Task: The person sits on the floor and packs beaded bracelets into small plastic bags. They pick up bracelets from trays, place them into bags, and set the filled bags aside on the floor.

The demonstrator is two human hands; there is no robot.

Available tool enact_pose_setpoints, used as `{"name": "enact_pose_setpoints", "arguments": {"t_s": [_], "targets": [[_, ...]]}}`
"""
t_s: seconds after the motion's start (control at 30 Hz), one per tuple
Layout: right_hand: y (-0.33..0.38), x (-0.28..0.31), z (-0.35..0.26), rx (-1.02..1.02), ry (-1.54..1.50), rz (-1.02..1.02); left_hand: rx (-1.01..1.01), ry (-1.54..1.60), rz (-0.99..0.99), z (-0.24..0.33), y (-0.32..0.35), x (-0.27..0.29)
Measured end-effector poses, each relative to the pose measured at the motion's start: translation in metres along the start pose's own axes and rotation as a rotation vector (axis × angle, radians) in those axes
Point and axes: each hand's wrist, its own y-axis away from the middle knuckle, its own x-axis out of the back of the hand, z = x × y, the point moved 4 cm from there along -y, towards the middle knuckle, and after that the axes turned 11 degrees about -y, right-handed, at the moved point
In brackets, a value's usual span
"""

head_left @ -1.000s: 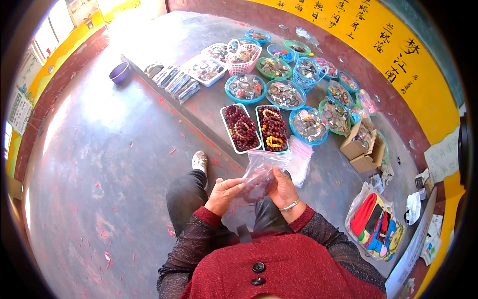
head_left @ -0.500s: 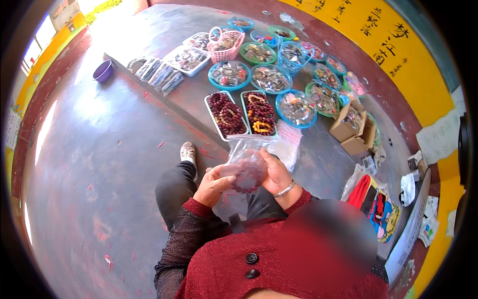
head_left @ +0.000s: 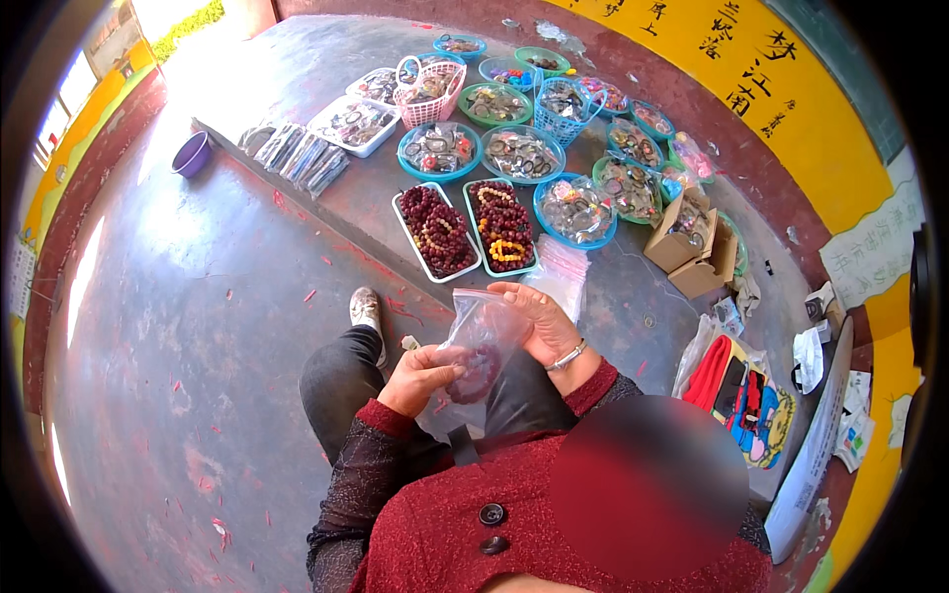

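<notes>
Both my hands hold a clear plastic bag [head_left: 491,323] in front of my lap. My left hand [head_left: 420,378] pinches its lower left side, where a dark red bead bracelet [head_left: 479,372] lies inside the bag. My right hand [head_left: 539,321], with a silver bangle on the wrist, grips the bag's right edge and top. I sit with my legs in dark trousers, one shoe [head_left: 366,308] on the grey floor. Just beyond my hands stand two white trays of dark red beads [head_left: 435,229] on a low concrete ledge.
Several blue and green bowls [head_left: 574,210] and baskets [head_left: 431,91] of bracelets cover the ledge. Cardboard boxes [head_left: 682,237] stand at the right, a colourful bag [head_left: 736,390] lies beside me. A purple bowl [head_left: 192,155] sits far left. A stack of clear bags [head_left: 560,277] lies by the trays.
My hands stay together on the bag, and the bracelet has slid lower inside it, toward my left hand. My right hand now holds the bag's upper edge. The view has tilted slightly.
</notes>
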Motion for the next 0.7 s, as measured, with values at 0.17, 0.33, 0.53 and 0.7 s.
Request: {"name": "enact_pose_setpoints", "arguments": {"t_s": [0.17,0.33,0.53,0.7], "targets": [[0.0,-0.002,-0.018,-0.056,0.433,-0.067,0.031,-0.08,-0.035,0.003,0.003,-0.001],[0.001,-0.005,-0.018,0.025,0.845,-0.121,0.053,-0.141,-0.103,0.005,0.002,-0.007],[0.0,-0.009,-0.022,0.157,0.849,-0.058,0.093,-0.163,-0.174,0.011,0.003,-0.01],[-0.003,-0.012,-0.031,0.204,0.671,-0.034,-0.02,-0.01,-0.122,0.009,0.005,-0.012]]}}
